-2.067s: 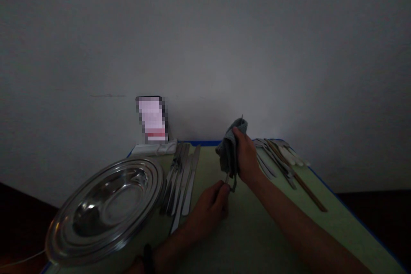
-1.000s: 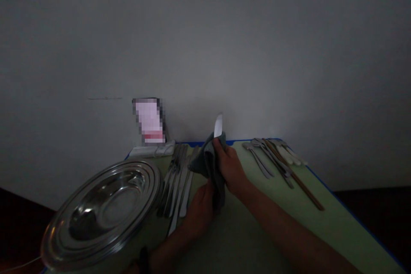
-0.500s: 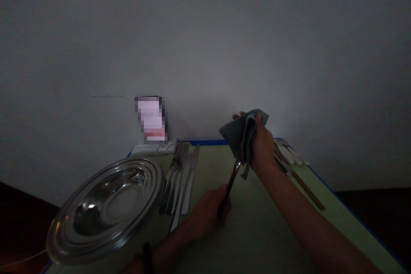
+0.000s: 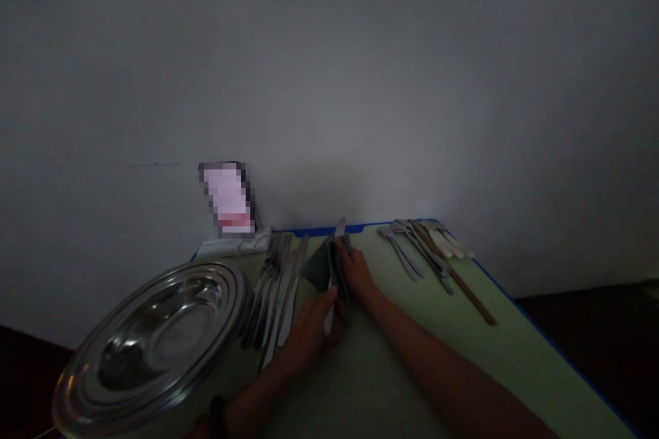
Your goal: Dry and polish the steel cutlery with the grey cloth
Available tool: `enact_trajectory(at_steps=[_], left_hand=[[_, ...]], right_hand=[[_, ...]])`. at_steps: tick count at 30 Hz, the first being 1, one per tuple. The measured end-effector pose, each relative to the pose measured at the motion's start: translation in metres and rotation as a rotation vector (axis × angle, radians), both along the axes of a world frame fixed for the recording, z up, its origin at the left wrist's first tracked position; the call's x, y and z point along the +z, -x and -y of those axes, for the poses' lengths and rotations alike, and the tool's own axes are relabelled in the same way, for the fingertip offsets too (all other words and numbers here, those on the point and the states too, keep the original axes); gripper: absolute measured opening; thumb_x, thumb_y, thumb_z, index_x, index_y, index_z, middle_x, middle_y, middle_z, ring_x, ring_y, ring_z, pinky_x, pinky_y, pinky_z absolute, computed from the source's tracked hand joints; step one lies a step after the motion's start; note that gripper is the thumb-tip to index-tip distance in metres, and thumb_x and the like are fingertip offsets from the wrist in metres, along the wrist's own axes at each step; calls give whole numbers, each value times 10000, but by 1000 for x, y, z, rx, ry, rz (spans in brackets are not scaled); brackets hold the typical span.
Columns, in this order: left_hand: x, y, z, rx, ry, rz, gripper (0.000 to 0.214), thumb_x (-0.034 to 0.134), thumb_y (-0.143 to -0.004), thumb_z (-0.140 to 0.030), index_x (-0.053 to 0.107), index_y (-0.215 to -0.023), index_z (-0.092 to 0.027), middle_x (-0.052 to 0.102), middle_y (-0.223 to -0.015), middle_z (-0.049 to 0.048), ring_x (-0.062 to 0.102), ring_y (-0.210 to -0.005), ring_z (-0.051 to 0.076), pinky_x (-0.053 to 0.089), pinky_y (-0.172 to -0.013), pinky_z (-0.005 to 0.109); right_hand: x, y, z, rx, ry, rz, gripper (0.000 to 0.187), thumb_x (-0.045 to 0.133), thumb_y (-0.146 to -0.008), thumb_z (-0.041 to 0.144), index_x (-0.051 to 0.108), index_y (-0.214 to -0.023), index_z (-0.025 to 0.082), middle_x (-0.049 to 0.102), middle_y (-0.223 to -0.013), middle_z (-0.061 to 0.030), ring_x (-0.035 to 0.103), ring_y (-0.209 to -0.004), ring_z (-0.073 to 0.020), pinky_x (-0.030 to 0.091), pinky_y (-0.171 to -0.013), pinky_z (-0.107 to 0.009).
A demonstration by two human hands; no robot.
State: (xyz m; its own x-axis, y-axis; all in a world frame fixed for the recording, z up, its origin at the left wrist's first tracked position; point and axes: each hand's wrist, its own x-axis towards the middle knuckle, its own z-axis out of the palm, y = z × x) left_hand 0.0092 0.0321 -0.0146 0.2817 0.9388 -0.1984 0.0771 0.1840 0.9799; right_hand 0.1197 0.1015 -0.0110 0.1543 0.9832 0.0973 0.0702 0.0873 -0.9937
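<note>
Low over the middle of the table, my left hand (image 4: 315, 321) is closed around the handle of a silver table knife (image 4: 329, 319). My right hand (image 4: 357, 270) pinches a folded grey-green cloth (image 4: 320, 265) around the knife's blade. The blade tip sticks out above the cloth, while the part inside the folds is hidden. Left of my hands lie several knives (image 4: 291, 295) and forks (image 4: 262, 288) side by side. To the right are forks (image 4: 399, 250), metal spoons (image 4: 435, 260) and wooden chopsticks (image 4: 473, 298).
A large shiny metal bowl (image 4: 154, 350) stands at the front left. A phone (image 4: 226, 195) with a blurred screen leans on a white stand (image 4: 231, 244) at the back left. White spoons (image 4: 450, 247) lie by the right edge. A grey wall (image 4: 329, 82) rises behind the table.
Both hands and the cloth have moved left and lower. The knife tip now shows above the cloth, where the cloth covered the utensil's end before. The view has shifted slightly right.
</note>
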Motion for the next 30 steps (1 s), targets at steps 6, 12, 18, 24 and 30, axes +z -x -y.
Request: enact_trajectory(at_steps=[6,12,18,24,30], left_hand=[[-4,-2,-1,-21,9,-38,358,457,-798,-502,541,-670,-178,421,-430,-74,371,-358,93,265,-377,203],[2,-2,4,-30,-71,-242,380,380,-839,-498,520,-663,-191,469,-472,-52,494,-482,134,388,-514,229],[9,3,9,-55,-123,-450,493,289,-853,-548,605,-768,-180,640,-839,57,573,-878,220,428,-795,298],[23,0,19,-191,-259,-637,499,222,-900,-483,620,-928,-182,655,-965,82,565,-945,217,403,-866,300],[47,-1,19,-409,-291,-755,556,160,-919,-483,609,-852,-163,664,-830,78,615,-800,211,435,-750,310]], right_hand=[[-10,-5,-3,105,12,-38,435,457,-757,559,524,-587,165,465,-532,22,411,-535,-117,338,-517,-241],[-15,-8,-9,132,48,-120,474,446,-746,609,536,-629,158,470,-553,25,419,-552,-118,346,-539,-241],[-21,-10,-15,174,107,-186,520,454,-725,639,583,-691,137,511,-559,8,464,-580,-133,369,-554,-243],[-14,-10,-12,221,113,-197,521,450,-725,637,599,-721,138,545,-592,0,476,-572,-133,376,-566,-252],[6,-19,-14,166,63,-119,506,458,-690,667,513,-603,171,448,-530,30,408,-532,-120,339,-524,-249]])
